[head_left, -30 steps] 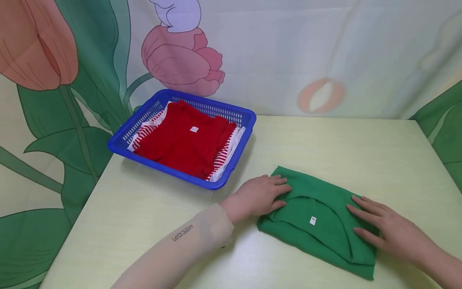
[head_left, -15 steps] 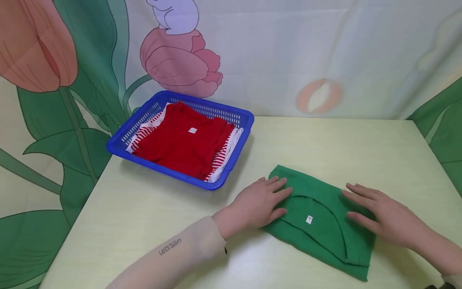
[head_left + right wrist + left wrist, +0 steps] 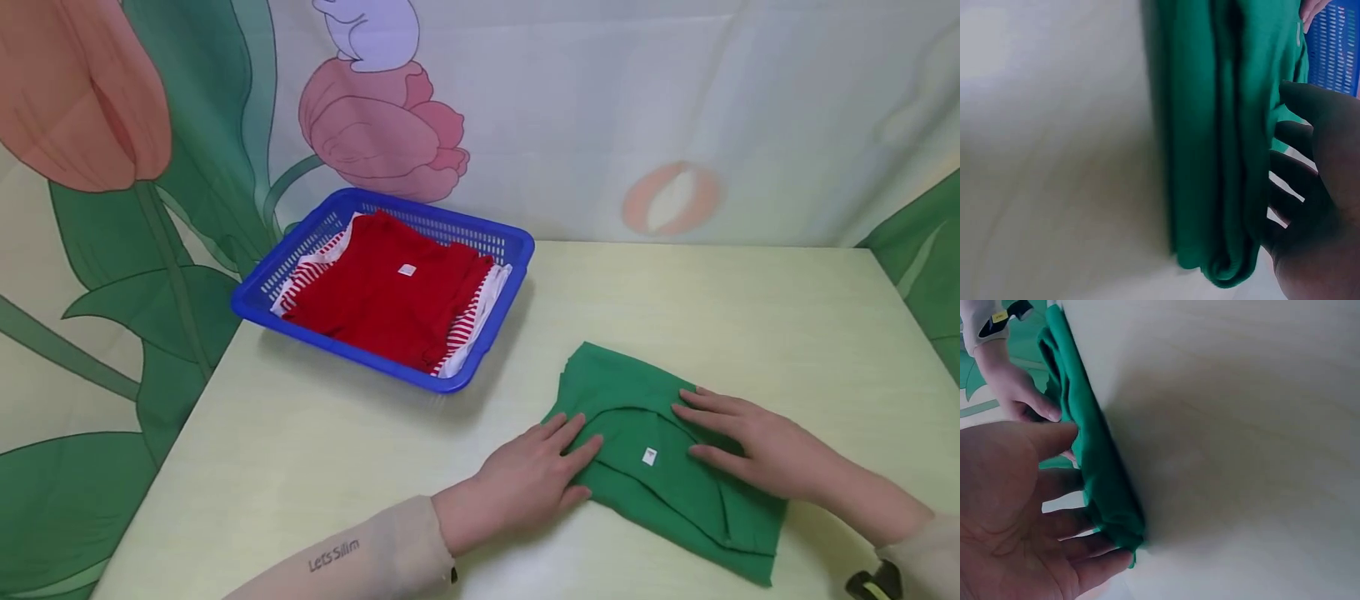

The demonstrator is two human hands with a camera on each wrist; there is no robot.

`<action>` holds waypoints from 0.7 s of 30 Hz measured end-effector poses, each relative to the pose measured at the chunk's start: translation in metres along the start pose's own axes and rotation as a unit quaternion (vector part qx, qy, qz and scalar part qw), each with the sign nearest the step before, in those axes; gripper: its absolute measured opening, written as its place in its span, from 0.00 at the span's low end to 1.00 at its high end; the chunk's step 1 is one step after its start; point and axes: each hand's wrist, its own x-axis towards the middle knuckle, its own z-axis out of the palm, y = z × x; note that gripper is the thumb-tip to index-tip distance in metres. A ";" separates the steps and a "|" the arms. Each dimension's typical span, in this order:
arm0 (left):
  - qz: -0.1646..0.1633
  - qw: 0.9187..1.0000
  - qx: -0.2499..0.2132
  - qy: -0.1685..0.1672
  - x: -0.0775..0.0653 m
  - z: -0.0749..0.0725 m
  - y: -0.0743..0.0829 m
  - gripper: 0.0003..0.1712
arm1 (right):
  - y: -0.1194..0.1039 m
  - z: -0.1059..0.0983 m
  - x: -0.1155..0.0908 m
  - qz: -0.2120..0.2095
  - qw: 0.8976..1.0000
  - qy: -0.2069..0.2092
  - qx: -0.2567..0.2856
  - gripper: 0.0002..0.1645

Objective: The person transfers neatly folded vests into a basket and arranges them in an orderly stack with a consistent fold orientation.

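Note:
A green shirt (image 3: 626, 475), folded into a flat bundle with its neckline and a small white label (image 3: 649, 456) on top, lies at an angle on the table. On its left end rests my left hand (image 3: 528, 479), fingers spread over the cloth. My right hand (image 3: 765, 450) lies on the right part of the shirt, fingers extended towards the neckline. In the left wrist view the left fingertips touch the edge of the green cloth (image 3: 1100, 456). Stacked fold layers of the shirt (image 3: 1216, 156) show in the right wrist view, beside the right hand (image 3: 1316, 175).
A blue plastic basket (image 3: 247, 302) stands at the back left of the pale table (image 3: 337, 433). Inside it lie a red garment (image 3: 375, 292) and red-and-white striped cloth (image 3: 461, 329) beneath. Behind the table hangs a curtain (image 3: 562, 117) printed with flowers.
My left hand has slid down along the shirt's left end, towards the near edge. My right hand has moved left and further onto the cloth. The basket stays put.

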 end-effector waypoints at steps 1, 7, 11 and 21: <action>0.001 1.000 0.004 0.003 0.000 0.002 0.000 0.32 | 0.000 0.001 -0.001 0.000 1.000 -0.002 0.000 0.32; 0.014 1.000 0.016 0.014 0.001 0.007 -0.004 0.31 | -0.002 0.004 -0.007 0.008 1.000 -0.004 0.005 0.33; 0.022 1.000 0.012 0.013 0.004 0.007 -0.009 0.30 | -0.003 0.006 -0.012 0.015 1.000 -0.004 0.003 0.33; 0.047 0.999 0.018 0.014 0.017 0.007 -0.032 0.27 | -0.010 0.009 -0.023 0.028 1.000 0.009 -0.011 0.36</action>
